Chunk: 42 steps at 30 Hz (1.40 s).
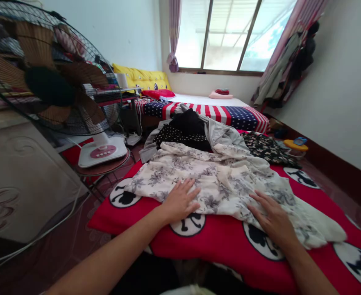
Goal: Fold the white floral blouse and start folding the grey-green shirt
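Observation:
A cream garment with a grey flower print (pixel 211 180) lies spread on a red blanket with black-and-white cartoon roundels (pixel 229 241). My left hand (pixel 180 200) rests flat on the garment's near left part, fingers stretched out. My right hand (pixel 271 217) lies flat on its near right edge, fingers apart. Neither hand grips the cloth.
Behind the garment lie a grey top (pixel 220 133), a black dotted piece (pixel 180 137) and a dark floral piece (pixel 266 149). A standing fan (pixel 51 90) is at the left on a low stand. A stars-and-stripes mattress (pixel 217 112) lies under the window. Clothes hang at the right wall (pixel 291 69).

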Tool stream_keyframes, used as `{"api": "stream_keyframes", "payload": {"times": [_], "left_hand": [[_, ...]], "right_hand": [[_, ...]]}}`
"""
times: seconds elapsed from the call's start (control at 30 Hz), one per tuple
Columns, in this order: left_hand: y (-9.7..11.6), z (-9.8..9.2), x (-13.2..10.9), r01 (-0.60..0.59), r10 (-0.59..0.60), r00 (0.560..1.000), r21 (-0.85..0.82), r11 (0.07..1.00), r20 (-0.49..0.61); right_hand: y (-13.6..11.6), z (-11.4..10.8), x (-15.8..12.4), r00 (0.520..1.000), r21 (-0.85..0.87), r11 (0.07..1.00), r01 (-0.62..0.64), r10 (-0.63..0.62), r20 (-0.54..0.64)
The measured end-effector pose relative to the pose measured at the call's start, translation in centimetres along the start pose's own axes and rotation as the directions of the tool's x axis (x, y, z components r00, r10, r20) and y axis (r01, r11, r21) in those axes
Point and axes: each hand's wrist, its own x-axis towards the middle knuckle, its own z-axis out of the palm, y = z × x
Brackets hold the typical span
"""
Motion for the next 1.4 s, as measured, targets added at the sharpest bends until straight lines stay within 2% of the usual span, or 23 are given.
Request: {"api": "stream_keyframes", "payload": {"times": [0.07,0.17,0.23,0.33,0.4,0.5,0.57,0.67,0.7,0.77,0.83,0.97,1.1,1.13,1.23,1.3,1.33,1.4], "left_hand": [[-0.6,0.9,0.0,-0.013,0.007,0.998,0.095,0.995,0.065],[-1.4,-0.2,0.2,-0.070,0.063,0.991,0.052,0.996,0.119],[-2.3,-1.5,0.5,-0.049,0.050,0.998,-0.016,0.999,0.046],[-4.3,-3.0,1.0,0.096,-0.093,0.988,0.018,0.995,-0.123],[-5.7,-3.3,1.2,0.173,-0.161,0.982,0.134,0.976,-0.094],[-7.0,-3.3,1.2,0.174,-0.189,0.981,0.250,0.952,0.038],[-7.5,-3.4,1.3,0.178,-0.186,0.982,0.265,0.948,0.008],[-8.0,-3.6,1.5,0.258,-0.229,0.965,0.302,0.918,-0.127],[-8.3,-3.6,1.6,0.286,-0.253,0.957,0.319,0.903,-0.141],[-8.7,-3.6,1.8,0.303,-0.290,0.953,0.344,0.889,-0.090],[-8.9,-3.5,1.8,0.312,-0.306,0.949,0.344,0.885,-0.074],[-9.4,-3.1,1.9,0.350,-0.299,0.934,0.336,0.874,-0.196],[-9.9,-3.1,1.8,0.315,-0.309,0.948,0.337,0.888,-0.071],[-9.8,-3.2,1.8,0.315,-0.310,0.948,0.336,0.887,-0.071],[-8.9,-3.3,1.9,0.357,-0.301,0.931,0.332,0.873,-0.208],[-8.1,-3.2,2.3,0.334,-0.238,0.925,0.336,0.881,-0.297],[-7.7,-3.0,2.6,0.285,-0.192,0.940,0.339,0.897,-0.282],[-7.0,-2.6,3.4,0.162,-0.120,0.982,0.328,0.931,-0.143]], "right_hand": [[0.3,0.1,-0.1,1.000,-0.003,1.000,0.014,-0.014,0.008],[0.6,0.3,-0.1,1.000,-0.007,1.000,0.029,-0.029,-0.006],[0.8,0.5,-0.1,0.999,-0.010,0.999,0.035,-0.035,-0.016],[0.9,0.6,-0.1,0.999,-0.008,0.999,0.032,-0.032,-0.016],[1.1,0.7,-0.1,1.000,-0.006,1.000,0.022,-0.022,-0.012],[1.3,0.7,-0.2,1.000,0.000,1.000,0.014,-0.014,-0.001],[1.3,0.7,-0.2,1.000,0.006,1.000,0.015,-0.015,-0.002],[1.3,0.8,-0.2,1.000,0.012,1.000,0.012,-0.011,-0.018],[1.2,0.8,-0.2,1.000,0.014,1.000,0.011,-0.011,-0.020],[1.2,0.8,-0.1,1.000,0.020,1.000,0.011,-0.011,-0.025],[1.2,0.9,-0.1,0.999,0.026,1.000,0.009,-0.008,-0.033],[1.3,0.9,-0.1,0.999,0.039,0.999,0.001,0.000,-0.034],[1.5,1.0,-0.2,1.000,0.045,0.999,-0.002,0.003,-0.018],[1.5,1.0,-0.2,1.000,0.046,0.999,-0.006,0.007,-0.024],[1.3,1.0,-0.2,0.999,0.048,0.999,-0.022,0.024,-0.036],[1.1,1.0,-0.2,0.999,0.050,0.998,-0.026,0.027,-0.026],[1.0,0.9,-0.2,0.999,0.052,0.998,-0.027,0.028,-0.023],[0.7,0.6,-0.1,0.999,0.054,0.998,-0.028,0.029,-0.017]]}}
